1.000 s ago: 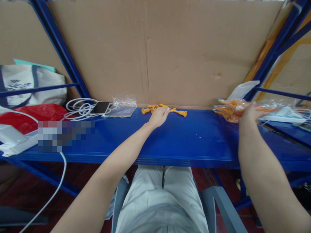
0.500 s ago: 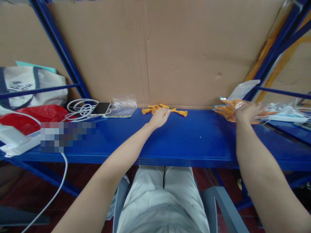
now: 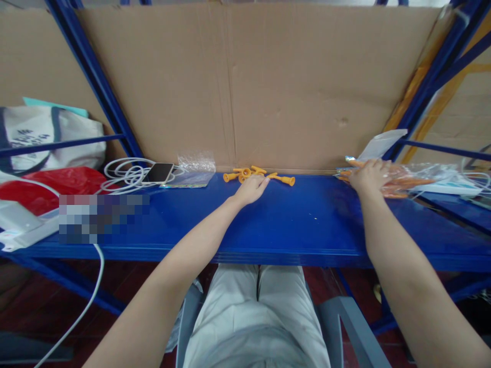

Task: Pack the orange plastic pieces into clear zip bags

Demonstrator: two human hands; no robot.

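Observation:
Several yellow-orange plastic pieces with flared, funnel-like ends lie in a loose group by the back edge of the blue tabletop. My left hand rests over the near side of this group, its fingers stretched out to the right and partly covering the pieces. On the right, a clear plastic bag shows more orange pieces through its film. My right hand lies over the left end of that bag, palm down, with fingers extended across it. What is under its palm is hidden.
A phone, a coiled white cable and a flat clear packet lie left. Beyond are a red bag, white power strip and cloth bag. Cardboard backs the blue table.
My right hand has moved left across the bag and is less blurred now. The left hand and the loose yellow-orange pieces stay in about the same place.

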